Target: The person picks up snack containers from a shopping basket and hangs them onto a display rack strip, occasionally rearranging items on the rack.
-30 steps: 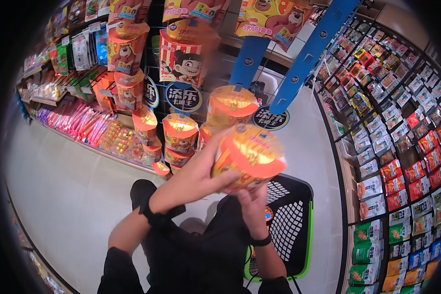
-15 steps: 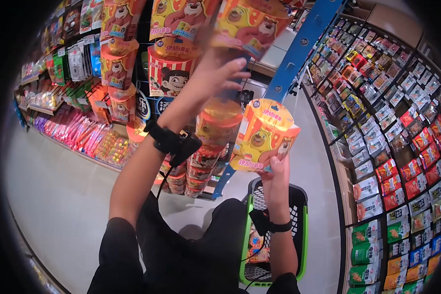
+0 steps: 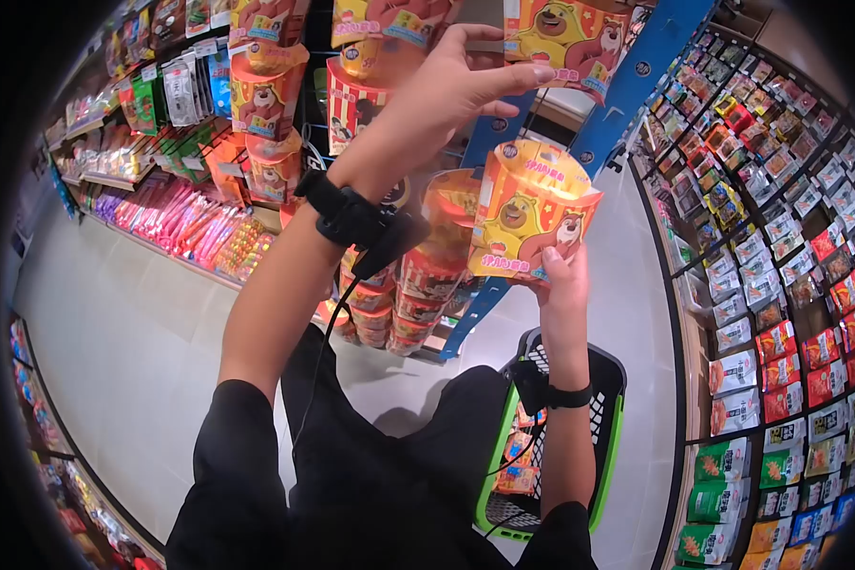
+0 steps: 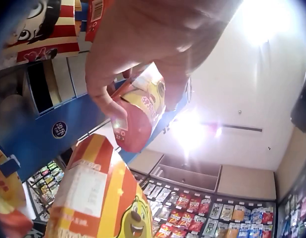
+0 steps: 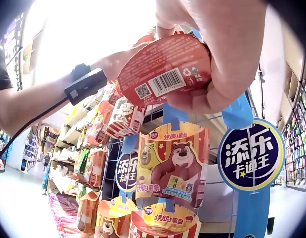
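Note:
In the head view, my right hand [image 3: 566, 290] holds a yellow and orange bear-print snack carton [image 3: 532, 218] upright, thumb on its front and fingers under the base. Its red barcoded bottom [image 5: 165, 79] faces the right wrist camera. Higher up, my left hand [image 3: 442, 95] is at a second such carton [image 3: 568, 43] on the rack. The left wrist view shows fingers and thumb on either side of this carton's lower end [image 4: 133, 126], pinching it. The held carton [image 4: 96, 191] stands just below that hand.
A blue rack post [image 3: 627, 85] stands beside the cartons. Stacked snack cartons [image 3: 418, 294] hang lower on the rack. A black basket with a green rim [image 3: 606, 465] sits on the floor, packs inside. Shelves of bagged snacks [image 3: 779, 361] line the right side.
Both hands were on one carton low down. My left hand let go and rose to the hanging carton, while my right hand raised the held one and turned its front toward me.

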